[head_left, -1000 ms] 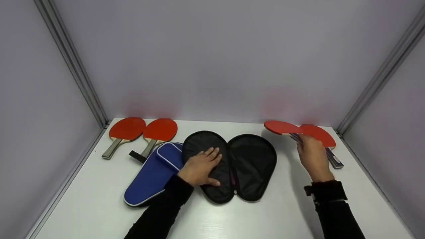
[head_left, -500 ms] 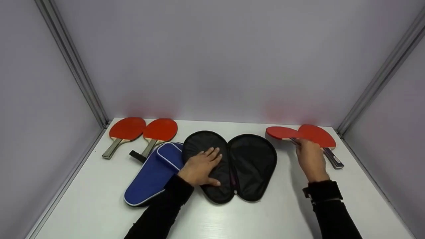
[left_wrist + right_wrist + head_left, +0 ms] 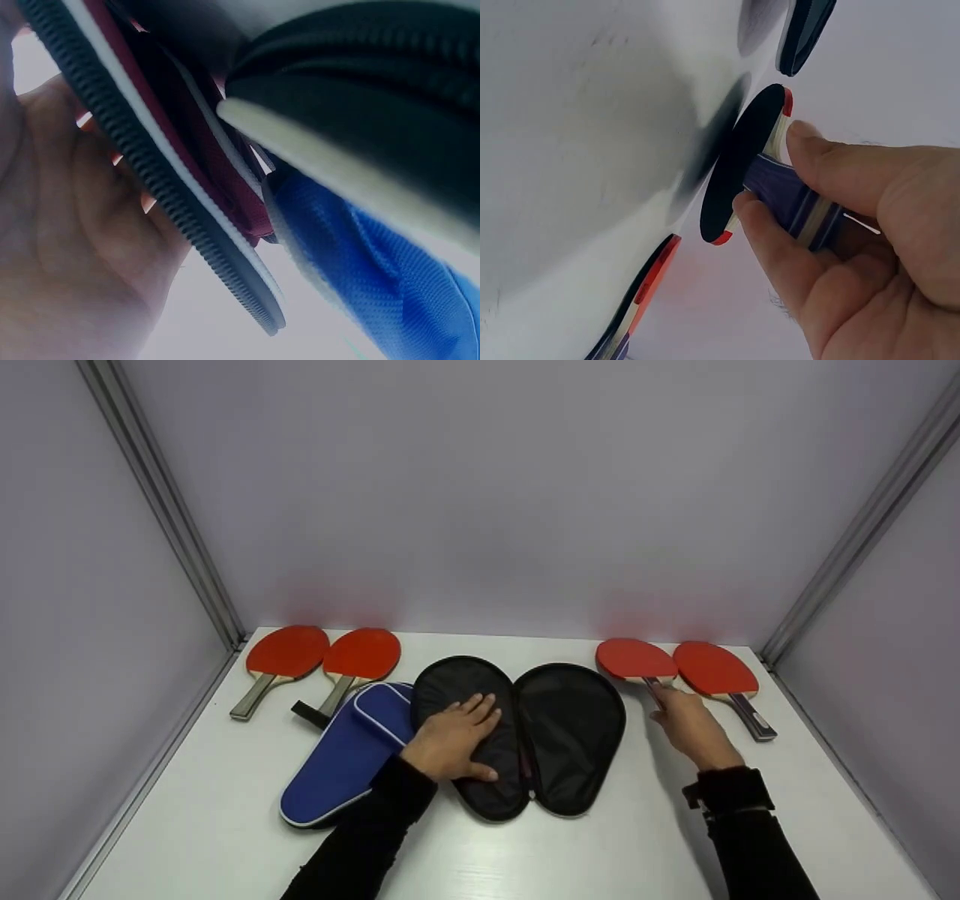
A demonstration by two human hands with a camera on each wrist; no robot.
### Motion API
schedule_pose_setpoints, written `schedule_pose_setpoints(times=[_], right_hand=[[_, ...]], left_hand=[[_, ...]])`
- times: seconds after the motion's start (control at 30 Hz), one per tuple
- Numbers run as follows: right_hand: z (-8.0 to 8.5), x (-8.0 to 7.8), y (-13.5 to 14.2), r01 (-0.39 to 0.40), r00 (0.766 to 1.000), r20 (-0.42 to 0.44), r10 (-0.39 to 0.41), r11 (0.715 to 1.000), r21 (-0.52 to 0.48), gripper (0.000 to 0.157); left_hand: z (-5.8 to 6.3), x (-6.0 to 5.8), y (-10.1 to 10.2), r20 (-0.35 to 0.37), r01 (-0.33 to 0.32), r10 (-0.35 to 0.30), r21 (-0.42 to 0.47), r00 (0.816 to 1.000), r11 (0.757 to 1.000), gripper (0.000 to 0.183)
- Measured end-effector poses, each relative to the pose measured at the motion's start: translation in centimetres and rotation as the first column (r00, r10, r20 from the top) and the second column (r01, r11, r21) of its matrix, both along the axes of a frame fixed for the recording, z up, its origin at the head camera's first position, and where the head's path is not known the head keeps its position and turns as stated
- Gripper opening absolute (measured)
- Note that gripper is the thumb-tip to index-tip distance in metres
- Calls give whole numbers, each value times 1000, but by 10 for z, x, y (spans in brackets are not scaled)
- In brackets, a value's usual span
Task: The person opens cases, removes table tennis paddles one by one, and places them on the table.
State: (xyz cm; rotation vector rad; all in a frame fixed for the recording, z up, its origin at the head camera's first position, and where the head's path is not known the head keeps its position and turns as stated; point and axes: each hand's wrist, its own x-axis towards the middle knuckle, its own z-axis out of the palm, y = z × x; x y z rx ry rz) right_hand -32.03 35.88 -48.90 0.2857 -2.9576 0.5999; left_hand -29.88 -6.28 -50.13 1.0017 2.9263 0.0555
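Observation:
My right hand [image 3: 694, 727] grips the dark handle [image 3: 787, 191] of a red table tennis paddle [image 3: 636, 658] at the back right. In the right wrist view its black underside [image 3: 739, 161] faces the white table, with a shadow beside it. My left hand [image 3: 454, 739] lies with spread fingers on the left half of an unzipped black-lined paddle case [image 3: 574, 735], which lies spread out in the middle. The left wrist view shows the case's zipper edge [image 3: 157, 165] against the palm, and maroon cloth [image 3: 217, 161] on its outer side.
A second red paddle [image 3: 716, 669] lies right of the held one. At the back left lie two more red paddles, the outer paddle [image 3: 289, 651] and the inner paddle [image 3: 364, 652]. A blue case [image 3: 337, 765] with white piping overlaps the inner paddle's handle. Grey walls [image 3: 480, 495] enclose the table.
The paddle in my right hand has turned so more of its red face shows, and it sits slightly lower. The wrist has rotated with it. My left hand has stayed in place.

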Motion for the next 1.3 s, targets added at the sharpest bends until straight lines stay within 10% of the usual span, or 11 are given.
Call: schedule_pose_setpoints(times=[0.7,0.97,1.3], right_hand=[[-9,-4,16,-15,999,47,11,998,68,22],[-4,-4,19,50,980,187,-65,995,84,10],[11,0,-3,-88,987,141,77,993,76,48]], left_hand=[[-2,-1,-3,-3,1,-1,0,1000,1000,106],[-1,-4,-3,-7,17,-17,-17,1000,1000,103],[12,-6,-13,-3,11,-11,19,1000,1000,89]])
